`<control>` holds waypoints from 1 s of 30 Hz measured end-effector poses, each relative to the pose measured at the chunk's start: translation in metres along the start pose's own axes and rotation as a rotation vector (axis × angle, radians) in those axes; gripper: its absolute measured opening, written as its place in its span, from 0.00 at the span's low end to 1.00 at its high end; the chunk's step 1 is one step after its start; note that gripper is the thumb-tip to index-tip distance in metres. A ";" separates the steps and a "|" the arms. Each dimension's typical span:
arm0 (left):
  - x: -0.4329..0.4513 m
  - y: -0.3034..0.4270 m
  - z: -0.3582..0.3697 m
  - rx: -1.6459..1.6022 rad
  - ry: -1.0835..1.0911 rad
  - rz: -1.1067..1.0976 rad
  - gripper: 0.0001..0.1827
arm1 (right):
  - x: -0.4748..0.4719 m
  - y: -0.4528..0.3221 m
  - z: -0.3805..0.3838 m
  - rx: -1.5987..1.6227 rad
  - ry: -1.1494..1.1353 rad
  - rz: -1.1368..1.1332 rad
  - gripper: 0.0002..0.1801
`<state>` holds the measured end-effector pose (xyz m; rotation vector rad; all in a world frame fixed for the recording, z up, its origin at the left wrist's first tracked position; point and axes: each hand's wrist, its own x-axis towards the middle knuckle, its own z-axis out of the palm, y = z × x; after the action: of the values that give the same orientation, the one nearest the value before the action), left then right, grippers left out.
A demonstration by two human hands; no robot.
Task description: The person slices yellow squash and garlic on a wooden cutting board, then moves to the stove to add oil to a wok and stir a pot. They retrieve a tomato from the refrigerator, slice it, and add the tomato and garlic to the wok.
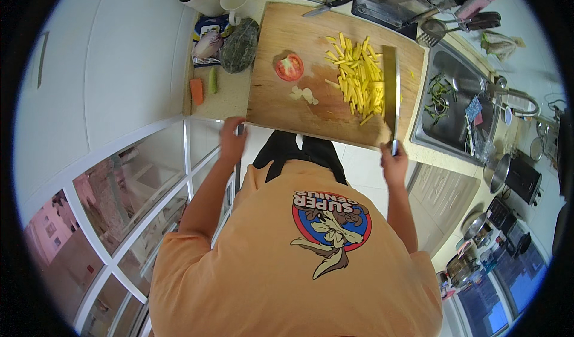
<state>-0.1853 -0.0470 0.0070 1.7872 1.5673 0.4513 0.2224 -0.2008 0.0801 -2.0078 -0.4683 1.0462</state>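
My right hand [394, 160] grips the handle of a cleaver [391, 90] at the front right of a wooden cutting board [287, 32]. Its broad blade reaches away from me along the right side of a pile of yellow vegetable strips [358, 75], close against them. Left of the pile lies a tomato half [289, 67], cut face up, with pale pieces that look like garlic [305, 94] in front of it. My left hand [232, 142] is just off the board's front left corner, fingers curled beside a small dark object; whether it holds that is unclear.
A dark green squash [240, 45], an onion [208, 45], a carrot piece [196, 91] and a white mug [234, 3] stand left of the board. A small knife [327, 6] lies at its back edge. Green peelings [439, 99] lie in the steel sink [462, 75] at right.
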 end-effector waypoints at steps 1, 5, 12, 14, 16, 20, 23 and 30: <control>0.010 0.030 0.018 0.013 -0.035 0.155 0.22 | -0.012 0.000 0.010 0.052 -0.044 0.036 0.10; 0.051 0.131 0.064 0.186 -0.147 0.381 0.21 | -0.032 0.011 0.036 -0.150 -0.106 0.114 0.12; 0.082 0.108 0.125 0.305 -0.027 0.807 0.10 | -0.042 0.025 0.041 -0.276 -0.098 0.073 0.14; 0.084 0.094 0.127 0.313 -0.026 0.846 0.07 | -0.041 0.024 0.040 -0.265 -0.094 0.076 0.14; 0.088 0.087 0.119 0.313 -0.053 0.826 0.07 | -0.040 0.020 0.040 -0.268 -0.079 0.072 0.14; 0.091 0.059 0.102 0.275 -0.115 0.744 0.07 | -0.035 0.021 0.040 -0.236 -0.076 0.070 0.14; 0.094 0.047 0.086 0.254 -0.155 0.751 0.08 | -0.031 0.023 0.040 -0.247 -0.093 0.061 0.14; 0.106 0.103 0.054 0.201 0.242 0.552 0.31 | -0.027 0.016 0.052 -0.207 -0.217 0.108 0.14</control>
<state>-0.0537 0.0385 0.0221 2.4014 1.2871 0.8164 0.1642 -0.2019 0.0638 -2.1285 -0.6094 1.3375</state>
